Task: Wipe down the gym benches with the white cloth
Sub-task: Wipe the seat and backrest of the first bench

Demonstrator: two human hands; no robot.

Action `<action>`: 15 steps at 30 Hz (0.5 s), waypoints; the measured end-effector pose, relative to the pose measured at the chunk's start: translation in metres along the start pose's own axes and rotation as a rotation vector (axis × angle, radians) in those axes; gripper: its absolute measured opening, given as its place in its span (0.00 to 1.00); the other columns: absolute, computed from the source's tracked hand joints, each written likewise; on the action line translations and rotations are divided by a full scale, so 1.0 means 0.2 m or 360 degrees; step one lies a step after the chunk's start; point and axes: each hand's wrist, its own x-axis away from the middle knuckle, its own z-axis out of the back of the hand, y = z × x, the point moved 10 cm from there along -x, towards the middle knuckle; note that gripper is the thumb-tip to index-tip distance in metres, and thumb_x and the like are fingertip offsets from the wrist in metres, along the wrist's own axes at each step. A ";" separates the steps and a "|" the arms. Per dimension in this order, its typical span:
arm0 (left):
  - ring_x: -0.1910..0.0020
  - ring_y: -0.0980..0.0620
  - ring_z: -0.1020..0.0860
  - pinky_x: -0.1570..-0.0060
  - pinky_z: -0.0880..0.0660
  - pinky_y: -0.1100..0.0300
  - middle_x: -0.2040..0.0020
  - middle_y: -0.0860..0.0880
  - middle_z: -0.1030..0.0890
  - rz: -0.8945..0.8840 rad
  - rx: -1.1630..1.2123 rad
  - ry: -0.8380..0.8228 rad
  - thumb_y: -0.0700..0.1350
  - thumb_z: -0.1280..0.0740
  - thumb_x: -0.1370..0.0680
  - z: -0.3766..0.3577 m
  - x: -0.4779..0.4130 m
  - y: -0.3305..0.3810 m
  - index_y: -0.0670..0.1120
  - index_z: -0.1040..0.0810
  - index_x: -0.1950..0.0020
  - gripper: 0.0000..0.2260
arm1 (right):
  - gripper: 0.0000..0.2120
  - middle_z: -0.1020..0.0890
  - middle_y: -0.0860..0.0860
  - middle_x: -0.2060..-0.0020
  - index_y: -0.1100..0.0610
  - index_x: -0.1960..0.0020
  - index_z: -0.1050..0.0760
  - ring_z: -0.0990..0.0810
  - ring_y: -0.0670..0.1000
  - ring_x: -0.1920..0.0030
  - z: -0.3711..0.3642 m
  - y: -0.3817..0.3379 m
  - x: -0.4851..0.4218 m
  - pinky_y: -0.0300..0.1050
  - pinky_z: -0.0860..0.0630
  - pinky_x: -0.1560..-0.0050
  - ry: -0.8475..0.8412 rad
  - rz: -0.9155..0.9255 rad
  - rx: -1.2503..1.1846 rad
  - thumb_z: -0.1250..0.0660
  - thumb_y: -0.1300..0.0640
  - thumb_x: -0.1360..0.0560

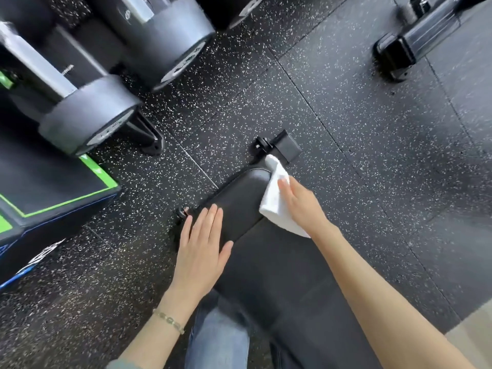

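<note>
From the head camera, the left hand [202,249] lies flat and relaxed, fingers straight, on the near-left edge of the black bench seat pad [239,198], a beaded bracelet [169,320] at its wrist. The right hand [300,206] presses the white cloth [277,198] with straight fingers against the pad's right edge, where the cloth drapes down the side. Dumbbells [87,113] and a green-trimmed box [53,187] sit off left on the speckled rubber floor [346,129].
</note>
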 end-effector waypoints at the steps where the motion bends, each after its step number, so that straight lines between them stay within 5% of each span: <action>1: 0.27 0.45 0.40 0.28 0.47 0.46 0.26 0.43 0.38 0.0005 0.0017 0.0005 0.54 0.49 0.21 -0.01 0.01 0.00 0.40 0.42 0.25 0.28 | 0.21 0.23 0.53 0.40 0.51 0.32 0.31 0.26 0.55 0.40 -0.01 -0.04 -0.02 0.50 0.30 0.43 0.0019 0.0035 0.0001 0.52 0.44 0.18; 4: 0.27 0.45 0.40 0.29 0.45 0.45 0.26 0.43 0.38 0.0035 0.0073 0.0012 0.54 0.49 0.21 -0.03 0.05 -0.01 0.40 0.42 0.25 0.28 | 0.20 0.23 0.54 0.42 0.52 0.37 0.29 0.26 0.57 0.42 -0.03 -0.21 -0.10 0.54 0.30 0.43 0.0085 0.0140 0.0230 0.53 0.44 0.18; 9: 0.27 0.46 0.40 0.29 0.44 0.45 0.26 0.42 0.37 0.0107 0.0091 0.0018 0.54 0.48 0.21 -0.07 0.13 -0.05 0.39 0.41 0.26 0.28 | 0.22 0.21 0.55 0.46 0.55 0.45 0.23 0.27 0.58 0.43 -0.34 -0.60 -0.17 0.54 0.38 0.40 0.0024 0.0525 0.1425 0.53 0.47 0.19; 12: 0.27 0.46 0.40 0.29 0.44 0.45 0.26 0.42 0.38 0.0145 0.0107 0.0016 0.55 0.48 0.21 -0.07 0.16 -0.07 0.39 0.41 0.26 0.28 | 0.22 0.19 0.54 0.48 0.54 0.47 0.21 0.25 0.58 0.44 -0.53 -0.64 -0.03 0.57 0.43 0.36 0.0018 0.0929 0.1584 0.51 0.47 0.19; 15: 0.27 0.46 0.40 0.29 0.44 0.45 0.26 0.42 0.39 0.0130 0.0101 0.0025 0.54 0.48 0.21 -0.07 0.17 -0.06 0.39 0.43 0.25 0.29 | 0.19 0.23 0.54 0.37 0.50 0.36 0.24 0.27 0.60 0.35 -0.45 -0.53 0.11 0.61 0.42 0.31 0.0317 0.1190 0.1422 0.46 0.45 0.20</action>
